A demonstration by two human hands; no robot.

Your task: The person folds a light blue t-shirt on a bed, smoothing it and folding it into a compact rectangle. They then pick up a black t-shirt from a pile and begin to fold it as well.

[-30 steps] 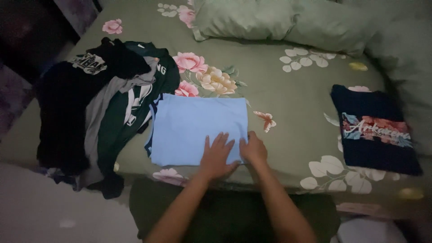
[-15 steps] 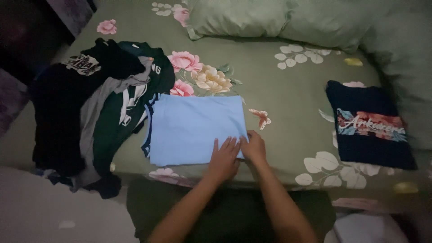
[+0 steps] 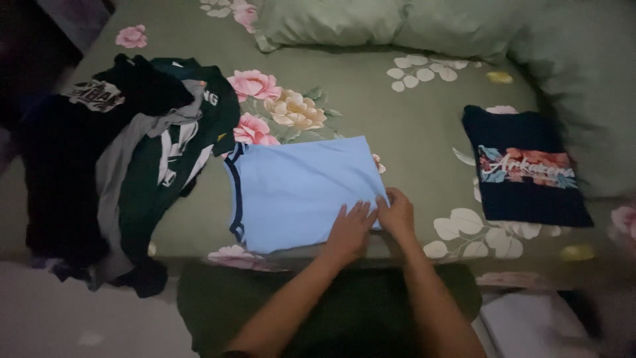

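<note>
- My left hand [image 3: 350, 229] lies palm down with the fingers [image 3: 354, 211] straight and close together, pressed flat on the near right part of the light blue shirt [image 3: 298, 192]; it grips nothing.
- My right hand [image 3: 397, 215] sits just beside the left, touching it, at the shirt's near right corner. Its fingers curl down onto the edge of the cloth; I cannot tell whether they pinch the fabric or only press on it.
- The light blue shirt is folded into a rough rectangle with a dark blue trim along its left side. It lies flat on the near part of the bed, close to the edge in front of me.
- Both forearms reach up from the bottom of the view and meet over that corner.
- The green floral bedsheet [image 3: 411, 119] covers the bed, with pink and cream flowers printed just beyond the shirt.
- To the left, well apart from my hands, a loose pile of dark clothes [image 3: 126, 159] in black, grey and dark green spills over the bed's edge.
- To the right, a folded dark navy shirt [image 3: 527, 169] with a coloured print on its front lies flat, apart from the blue one.
- At the far side, green pillows [image 3: 371, 23] rest along the top of the bed.
</note>
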